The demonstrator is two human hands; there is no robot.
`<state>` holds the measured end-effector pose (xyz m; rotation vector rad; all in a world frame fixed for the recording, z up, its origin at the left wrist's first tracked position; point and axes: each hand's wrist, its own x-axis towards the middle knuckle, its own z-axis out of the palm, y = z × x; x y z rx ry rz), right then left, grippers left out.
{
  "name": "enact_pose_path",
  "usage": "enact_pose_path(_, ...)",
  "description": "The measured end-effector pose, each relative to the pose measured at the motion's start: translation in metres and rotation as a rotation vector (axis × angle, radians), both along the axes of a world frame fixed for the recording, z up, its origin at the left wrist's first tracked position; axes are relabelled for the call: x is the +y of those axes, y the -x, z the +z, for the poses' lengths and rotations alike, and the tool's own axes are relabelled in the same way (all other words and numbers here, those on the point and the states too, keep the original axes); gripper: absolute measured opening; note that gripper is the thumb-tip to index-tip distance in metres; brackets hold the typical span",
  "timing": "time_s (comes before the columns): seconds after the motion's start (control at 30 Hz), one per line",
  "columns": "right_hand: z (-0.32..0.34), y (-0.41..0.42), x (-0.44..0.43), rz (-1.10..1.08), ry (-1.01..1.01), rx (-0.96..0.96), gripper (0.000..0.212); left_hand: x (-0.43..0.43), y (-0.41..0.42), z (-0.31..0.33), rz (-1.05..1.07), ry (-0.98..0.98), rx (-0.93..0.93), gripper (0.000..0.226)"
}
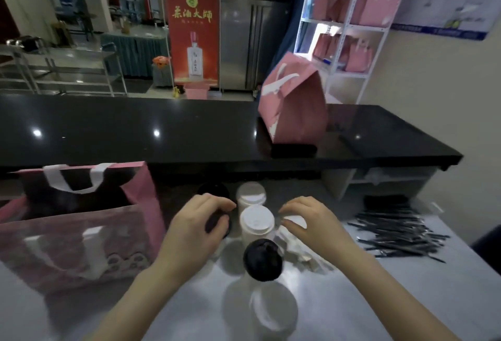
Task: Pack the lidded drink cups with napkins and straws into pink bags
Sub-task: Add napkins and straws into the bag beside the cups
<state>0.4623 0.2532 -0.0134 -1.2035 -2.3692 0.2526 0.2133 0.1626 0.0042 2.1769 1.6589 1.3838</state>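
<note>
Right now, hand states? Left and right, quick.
Left hand: closed on a black-lidded cup, fingers curled over its lid.
Right hand: closed on a white-lidded cup, thumb and fingers round the lid.

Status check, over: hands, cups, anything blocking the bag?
Left hand grips black-lidded cup. Right hand over white-lidded cup, grip unclear. Open pink bag stands just left, mouth unobstructed.

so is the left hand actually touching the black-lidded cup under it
Touching: the head view shows the left hand with its fingers curled over the lid of the black-lidded cup, no gap visible.
</note>
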Motion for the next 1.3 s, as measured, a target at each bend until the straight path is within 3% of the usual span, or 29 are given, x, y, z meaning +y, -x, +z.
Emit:
enact_pose_path(0.2, -0.043, -0.116, 0.025, -0.198, 0.182, -0.064, 0.022, 0.071, -0.121, -0.049, -0.187, 0.329, 0.018, 0.023)
enact_pose_path(0.5, -0.112, -0.125, 0.058, -0.119, 0.304, -0.242, 0.06, 0.149, -0.177, -0.102, -0.187, 0.785, 0.545, 0.058)
enact_pose_path(0.63, -0.14, -0.116, 0.062, -0.128, 0.271, -0.263, 0.062, 0.169, -0.185, -0.117, -0.179, 0.849, 0.618, 0.065)
enact_pose_path(0.77, -0.158, -0.115, 0.061, -0.121, 0.207, -0.222, 0.046, 0.177, -0.184, -0.129, -0.201, 0.843, 0.622, 0.07)
enact_pose_path(0.93, -0.158, -0.126, 0.062, -0.122, 0.181, -0.027, 0.022, 0.178, -0.176, -0.133, -0.225, 0.799, 0.531, 0.077)
enact_pose_path(1.03, -0.156, -0.129, 0.063, -0.091, 0.197, -0.036, 0.034, 0.178, -0.174, -0.133, -0.243, 0.787, 0.535, 0.082)
enact_pose_path(1.13, -0.158, -0.122, 0.06, -0.043, 0.258, -0.202, 0.058, 0.177, -0.176, -0.136, -0.267, 0.787, 0.594, 0.084)
enact_pose_path(1.2, -0.16, -0.118, 0.058, -0.058, 0.233, -0.242, 0.055, 0.176, -0.176, -0.136, -0.239, 0.798, 0.571, 0.085)
enact_pose_path(1.3, -0.156, -0.119, 0.061, -0.078, 0.156, -0.163, 0.035, 0.176, -0.174, -0.134, -0.208, 0.816, 0.532, 0.079)
